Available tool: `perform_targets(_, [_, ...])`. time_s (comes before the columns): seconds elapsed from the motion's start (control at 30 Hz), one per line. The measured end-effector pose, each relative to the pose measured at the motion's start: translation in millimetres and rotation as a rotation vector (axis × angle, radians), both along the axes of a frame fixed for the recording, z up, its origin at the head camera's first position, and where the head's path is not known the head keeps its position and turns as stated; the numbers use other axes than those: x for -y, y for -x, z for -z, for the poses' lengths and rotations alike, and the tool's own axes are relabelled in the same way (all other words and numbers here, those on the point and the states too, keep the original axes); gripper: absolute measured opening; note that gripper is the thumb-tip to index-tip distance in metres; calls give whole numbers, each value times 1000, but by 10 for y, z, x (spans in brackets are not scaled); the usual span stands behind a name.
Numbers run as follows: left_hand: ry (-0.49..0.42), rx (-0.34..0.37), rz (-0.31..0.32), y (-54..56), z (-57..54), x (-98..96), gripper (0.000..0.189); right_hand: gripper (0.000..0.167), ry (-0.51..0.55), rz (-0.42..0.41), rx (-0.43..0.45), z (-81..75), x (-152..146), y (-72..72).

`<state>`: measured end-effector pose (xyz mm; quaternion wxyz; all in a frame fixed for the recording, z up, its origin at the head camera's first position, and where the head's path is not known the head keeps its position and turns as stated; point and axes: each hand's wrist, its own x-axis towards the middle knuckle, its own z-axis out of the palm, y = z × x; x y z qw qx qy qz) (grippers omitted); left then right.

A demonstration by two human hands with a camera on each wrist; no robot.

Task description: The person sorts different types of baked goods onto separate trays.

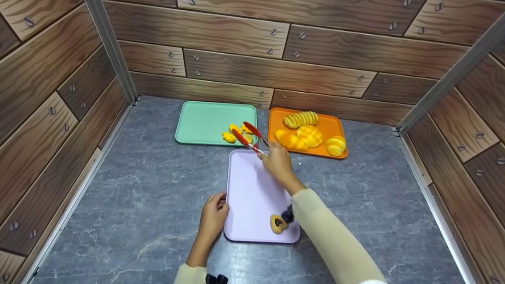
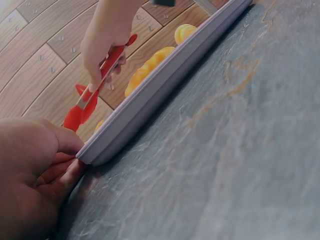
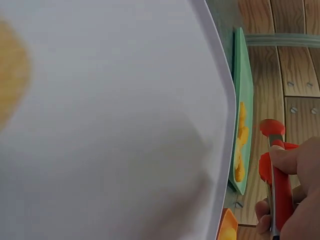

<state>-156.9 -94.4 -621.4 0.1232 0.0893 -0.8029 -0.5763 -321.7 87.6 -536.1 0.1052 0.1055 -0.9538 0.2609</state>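
In the head view my right hand (image 1: 277, 161) grips red-tipped tongs (image 1: 239, 137), whose arms stand apart over the green tray (image 1: 209, 120). Several small yellow pieces (image 1: 228, 137) lie in that tray's near right corner, partly covered by the tongs. Nothing shows between the tips. The right wrist view has the fingers wrapped round the red handle (image 3: 284, 200). My left hand (image 1: 214, 213) pinches the left edge of the lilac tray (image 1: 252, 189), thumb and fingers at its rim (image 2: 117, 125) in the left wrist view. A heart-shaped cookie (image 1: 278, 224) with a dark centre lies on the lilac tray.
At the back right an orange tray (image 1: 327, 123) carries several toy breads: a ridged loaf (image 1: 300, 119), a croissant-like one (image 1: 290, 140), a scored bun (image 1: 309, 136) and a striped roll (image 1: 336, 146). Wood-patterned walls (image 1: 236, 59) enclose the grey marbled surface (image 1: 158, 189).
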Motion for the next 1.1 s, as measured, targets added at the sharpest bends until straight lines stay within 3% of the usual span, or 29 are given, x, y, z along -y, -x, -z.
perform_targets(0.17, [8,-6,-2,0,3,-23,34,55,61,-29,-60,23,-221,-245])
perform_targets(0.6, [6,0,0,-10,-8,-26,32,58,115,-33,-48,59,-800,-930])
perform_targets(0.83, [-3,-7,-1,-16,-9,-14,34,58,156,-16,-27,110,-1068,-1186])
perform_targets(1.1, [-6,-5,2,-11,0,-13,33,65,209,-54,53,83,-1362,-1454])
